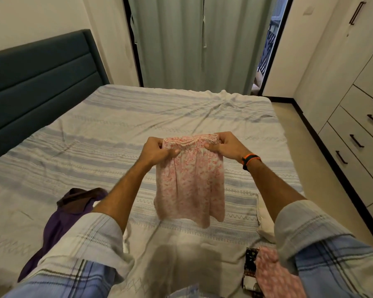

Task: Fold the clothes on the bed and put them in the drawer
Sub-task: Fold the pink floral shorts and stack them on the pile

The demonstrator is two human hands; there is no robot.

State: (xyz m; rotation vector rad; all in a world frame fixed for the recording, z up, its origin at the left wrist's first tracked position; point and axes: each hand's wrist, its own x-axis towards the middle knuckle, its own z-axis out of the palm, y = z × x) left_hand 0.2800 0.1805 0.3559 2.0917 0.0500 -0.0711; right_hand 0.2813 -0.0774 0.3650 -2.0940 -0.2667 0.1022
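Spanning most of the view, a wide bed with a pale blue-and-white striped woven cover is lying between a dark teal padded headboard on the left and a white drawer unit with dark bar handles on the right. Grey-green curtains are hanging at the far end of the room. Above the near middle of the bed, a small pink floral-print fabric garment is hanging in the air, clear of the cover. The left hand is gripping the left end of its gathered top edge, fingers curled and clamped on the cloth. The right hand is pinching the right end the same way; an orange-and-black wristband is sitting on that wrist. A crumpled purple-and-brown garment is lying at the near left of the bed. Another pink patterned cloth is lying at the near right, touching a dark patterned fabric.
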